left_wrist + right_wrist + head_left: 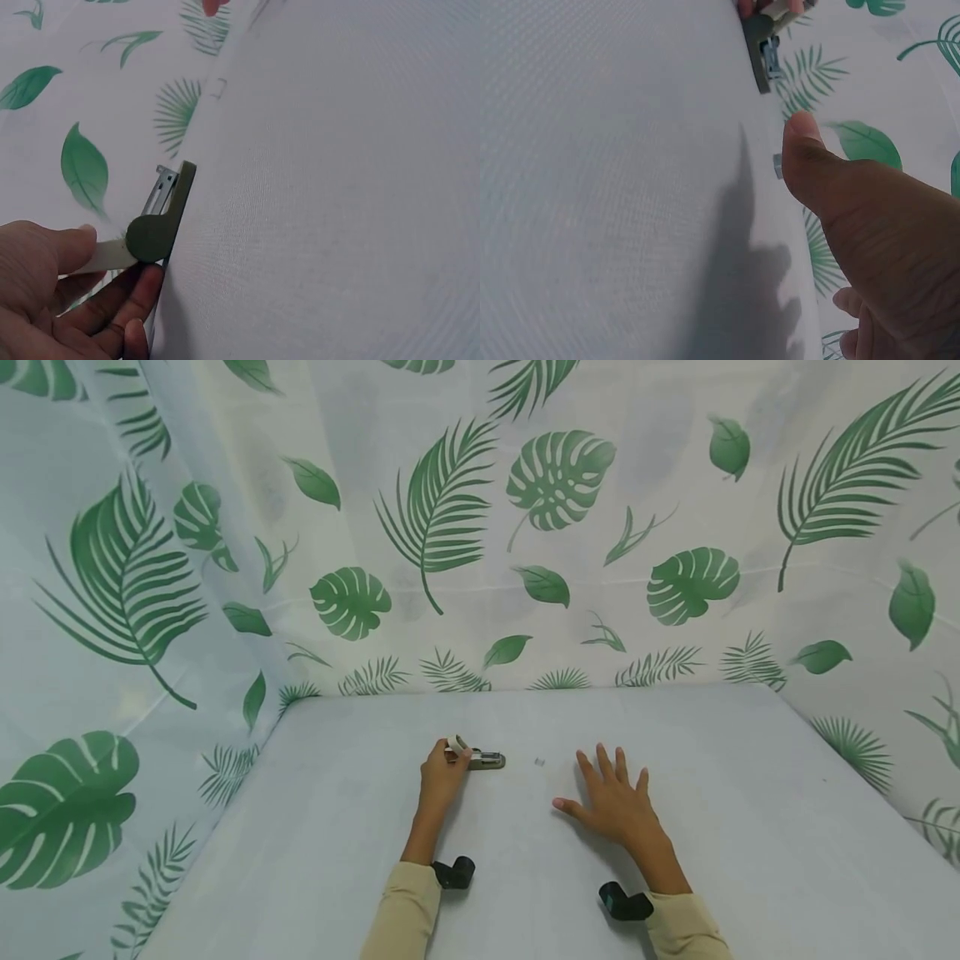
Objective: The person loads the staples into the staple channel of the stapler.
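A small green and white stapler [489, 761] lies on the table with its white top arm [457, 744] swung up and back. My left hand [441, 783] grips it at the hinge end, the thumb on the white arm and the fingers curled beneath, as the left wrist view shows. The metal staple channel [160, 191] is exposed above the green base. To the right lies a short strip of staples [539, 762], apart from both hands. My right hand [617, 802] is spread over the table beyond the strip, palm down, holding nothing.
The white table [337, 827] runs back to a leaf-printed curtain [465, 610], which also stands along the left and right sides. Black wrist cameras [456, 872] are worn on both forearms, close over the table.
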A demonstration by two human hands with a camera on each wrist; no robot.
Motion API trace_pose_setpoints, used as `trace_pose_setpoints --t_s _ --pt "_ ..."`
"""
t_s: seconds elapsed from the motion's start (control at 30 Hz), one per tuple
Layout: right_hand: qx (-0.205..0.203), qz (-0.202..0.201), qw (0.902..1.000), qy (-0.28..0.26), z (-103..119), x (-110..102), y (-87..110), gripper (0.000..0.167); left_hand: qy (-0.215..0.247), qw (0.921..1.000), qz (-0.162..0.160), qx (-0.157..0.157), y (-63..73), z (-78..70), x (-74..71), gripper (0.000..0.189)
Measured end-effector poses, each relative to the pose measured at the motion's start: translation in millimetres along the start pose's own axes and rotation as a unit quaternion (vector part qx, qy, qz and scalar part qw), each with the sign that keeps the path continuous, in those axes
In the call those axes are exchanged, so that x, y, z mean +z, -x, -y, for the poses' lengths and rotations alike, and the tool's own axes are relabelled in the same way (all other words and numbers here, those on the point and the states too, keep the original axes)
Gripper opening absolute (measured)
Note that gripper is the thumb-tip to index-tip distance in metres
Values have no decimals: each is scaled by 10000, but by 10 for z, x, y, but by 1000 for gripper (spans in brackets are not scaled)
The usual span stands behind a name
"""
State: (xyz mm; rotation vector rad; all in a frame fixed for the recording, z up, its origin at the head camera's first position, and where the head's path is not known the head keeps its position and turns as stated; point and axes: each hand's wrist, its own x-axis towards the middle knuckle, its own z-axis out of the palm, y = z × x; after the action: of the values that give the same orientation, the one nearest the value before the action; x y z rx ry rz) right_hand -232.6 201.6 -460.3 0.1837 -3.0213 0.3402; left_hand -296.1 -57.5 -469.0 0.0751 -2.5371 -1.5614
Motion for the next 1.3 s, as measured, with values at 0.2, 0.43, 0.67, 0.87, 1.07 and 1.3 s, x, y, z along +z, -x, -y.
trace_pose_setpoints --t_s 0.2,0.43,0.67,0.87,1.07,1.3 --pt "15 188 9998 2 63 -15 8 92 107 9998 125 67 -3 35 -19 31" --pt "16 196 9998 60 71 27 3 90 50 9957 818 425 28 23 -51 28" --pt "-2 134 9999 29 43 79 -12 89 -5 9840 1565 851 90 -19 -52 26" --pt "-109 -59 9998 180 14 66 -61 82 -76 9775 1893 927 133 -39 -28 26" --pt "-143 -54 9997 176 -32 29 -69 81 -67 9749 2025 924 180 -58 8 26" --pt "-315 -431 9985 -74 -61 3 -60 66 -37 9742 2029 988 212 -70 49 25"
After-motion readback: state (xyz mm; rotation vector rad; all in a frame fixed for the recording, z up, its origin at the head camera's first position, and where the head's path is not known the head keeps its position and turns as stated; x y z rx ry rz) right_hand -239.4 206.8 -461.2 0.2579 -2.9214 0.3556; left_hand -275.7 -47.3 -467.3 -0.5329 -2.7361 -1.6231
